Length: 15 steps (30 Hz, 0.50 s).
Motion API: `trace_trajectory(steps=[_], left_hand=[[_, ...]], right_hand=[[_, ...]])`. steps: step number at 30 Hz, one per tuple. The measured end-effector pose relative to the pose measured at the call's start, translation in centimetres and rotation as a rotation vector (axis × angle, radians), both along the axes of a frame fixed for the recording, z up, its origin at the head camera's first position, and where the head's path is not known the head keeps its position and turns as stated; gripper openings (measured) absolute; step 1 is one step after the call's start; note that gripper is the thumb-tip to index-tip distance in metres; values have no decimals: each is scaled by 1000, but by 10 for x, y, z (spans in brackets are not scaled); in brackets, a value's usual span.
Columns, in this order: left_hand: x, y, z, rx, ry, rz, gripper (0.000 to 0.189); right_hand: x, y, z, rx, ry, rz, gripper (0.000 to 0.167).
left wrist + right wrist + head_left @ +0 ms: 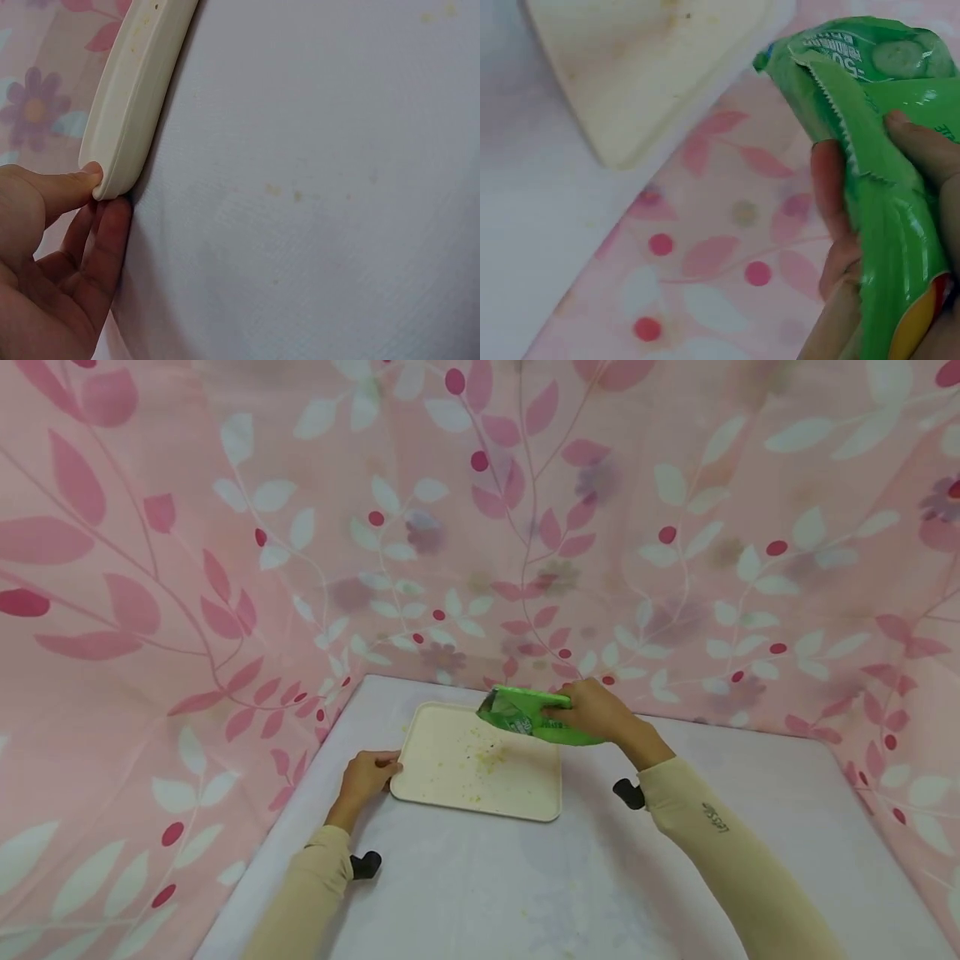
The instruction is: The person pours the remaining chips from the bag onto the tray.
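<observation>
A cream rectangular tray (442, 735) lies on the white-covered table, with yellowish crumbs (487, 760) scattered over its middle. At the tray's left edge my left hand (369, 772) pinches the rim, thumb on top and fingers beneath, as the left wrist view shows. My right hand (596, 710) grips a green snack bag (525, 714) over the tray's far right part. The bag lies nearly sideways, its end toward the tray's middle. In the right wrist view the bag (889, 202) shows a serrated seam and a printed cucumber slice; its contents are hidden.
A few small crumbs (273, 190) lie on the white tablecloth (322, 255) near the tray. Pink leaf-patterned fabric (525, 527) hangs behind the table and along both sides. Black wrist-worn pieces (366, 865) stick out from both sleeves.
</observation>
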<state>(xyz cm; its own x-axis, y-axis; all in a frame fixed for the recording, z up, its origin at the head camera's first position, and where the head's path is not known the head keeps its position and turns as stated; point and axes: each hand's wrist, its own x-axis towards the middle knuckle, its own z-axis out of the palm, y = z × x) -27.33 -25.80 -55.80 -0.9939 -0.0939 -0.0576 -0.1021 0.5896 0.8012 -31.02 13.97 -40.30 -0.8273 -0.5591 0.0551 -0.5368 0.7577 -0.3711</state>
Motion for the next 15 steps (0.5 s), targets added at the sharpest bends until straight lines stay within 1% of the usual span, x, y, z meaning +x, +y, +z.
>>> trace_trajectory(steps=[3, 4, 6, 8, 10, 12, 15], left_hand=[[0, -1, -1, -3, 3, 1, 33], [0, -1, -1, 0, 5, 3, 33], [0, -1, -1, 19, 0, -1, 33], [0, 0, -1, 29, -4, 0, 33], [1, 0, -1, 35, -4, 0, 33], [1, 1, -1, 39, -4, 0, 33], [2, 1, -1, 37, -6, -1, 34]], right_hand=[[-1, 1, -1, 117, -34, 16, 21], [-2, 1, -2, 160, -37, 18, 20], [-4, 2, -3, 203, -26, 21, 19], [-6, 2, -2, 209, -11, 18, 19], [-6, 2, 2, 202, 17, 23, 21], [-5, 0, 10, 193, 45, 31, 23], [1, -3, 24, 169, 50, 16, 22]])
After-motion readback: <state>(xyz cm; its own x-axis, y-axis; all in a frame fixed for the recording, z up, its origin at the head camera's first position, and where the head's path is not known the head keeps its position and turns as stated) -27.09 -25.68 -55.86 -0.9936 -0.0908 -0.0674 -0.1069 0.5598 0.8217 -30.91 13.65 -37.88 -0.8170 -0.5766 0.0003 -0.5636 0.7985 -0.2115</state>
